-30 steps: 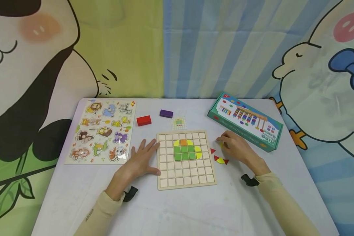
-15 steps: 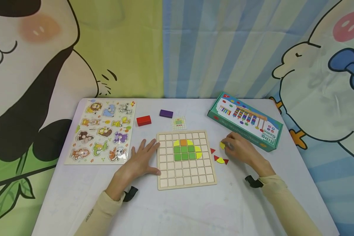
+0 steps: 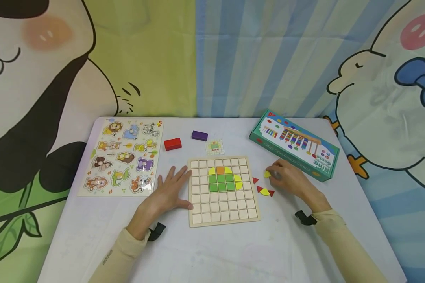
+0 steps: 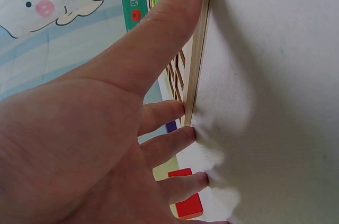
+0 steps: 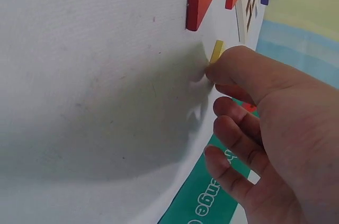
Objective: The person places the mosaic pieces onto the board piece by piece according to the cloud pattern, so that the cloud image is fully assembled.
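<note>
My left hand (image 3: 168, 194) lies with spread fingers against the left edge of a wooden grid board (image 3: 224, 206); in the left wrist view its thumb (image 4: 159, 28) and fingertips meet the board's side. Green squares (image 3: 221, 183), an orange square (image 3: 220, 170) and yellow curved pieces form a shape in the upper grid. To the board's right, my right hand (image 3: 287, 179) pinches a yellow curved piece (image 3: 267, 173) between thumb and index finger, low at the tabletop. The right wrist view shows one end of that piece (image 5: 217, 50); the fingers hide the rest.
Red triangles (image 3: 255, 181) and another yellow curved piece (image 3: 265, 192) lie between board and right hand. Behind stand a green game box (image 3: 294, 145), a small pattern card (image 3: 215, 147), a purple block (image 3: 200, 136) and a red block (image 3: 172, 144). An animal puzzle board (image 3: 124, 157) lies left.
My right hand has shifted slightly right and towards me since a second ago, bringing the yellow curved piece at its fingertips into clearer view. The left hand stays still.
</note>
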The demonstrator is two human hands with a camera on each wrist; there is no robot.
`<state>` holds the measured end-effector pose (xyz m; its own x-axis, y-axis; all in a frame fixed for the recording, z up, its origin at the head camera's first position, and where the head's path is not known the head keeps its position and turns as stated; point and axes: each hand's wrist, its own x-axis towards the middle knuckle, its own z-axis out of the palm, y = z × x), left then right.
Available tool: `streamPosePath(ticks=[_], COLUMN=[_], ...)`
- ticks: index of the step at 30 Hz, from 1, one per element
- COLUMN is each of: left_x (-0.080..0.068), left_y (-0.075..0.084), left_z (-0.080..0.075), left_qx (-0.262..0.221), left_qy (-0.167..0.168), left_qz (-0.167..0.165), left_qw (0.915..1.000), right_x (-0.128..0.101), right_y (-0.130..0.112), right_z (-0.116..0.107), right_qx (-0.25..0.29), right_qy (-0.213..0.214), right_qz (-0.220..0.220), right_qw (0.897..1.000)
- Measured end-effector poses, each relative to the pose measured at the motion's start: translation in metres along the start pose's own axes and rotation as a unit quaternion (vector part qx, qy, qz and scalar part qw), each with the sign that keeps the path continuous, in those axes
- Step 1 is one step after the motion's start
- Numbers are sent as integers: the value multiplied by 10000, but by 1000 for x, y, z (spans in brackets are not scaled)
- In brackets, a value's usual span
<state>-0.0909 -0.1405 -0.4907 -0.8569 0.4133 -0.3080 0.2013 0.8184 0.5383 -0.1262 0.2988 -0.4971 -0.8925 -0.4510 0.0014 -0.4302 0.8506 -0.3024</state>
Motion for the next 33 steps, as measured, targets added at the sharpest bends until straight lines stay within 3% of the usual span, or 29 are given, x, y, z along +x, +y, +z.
streamPosePath(ticks=[14, 23, 33], left_x=[-1, 0, 1], left_y=[0, -1, 0], left_z=[-1, 0, 1], left_qx=[-35, -68, -102], left_qy=[27, 39, 17], left_qz=[4, 6, -8], left_qw=[10000, 10000, 9999], right_x=[-2, 2, 39], right_y=[2, 0, -45], right_z=[4, 4, -1], right_qx=[186, 126, 257], right_qy=[224, 500, 572], right_qz=[44, -267, -966], right_qw=[9996, 9983, 9933])
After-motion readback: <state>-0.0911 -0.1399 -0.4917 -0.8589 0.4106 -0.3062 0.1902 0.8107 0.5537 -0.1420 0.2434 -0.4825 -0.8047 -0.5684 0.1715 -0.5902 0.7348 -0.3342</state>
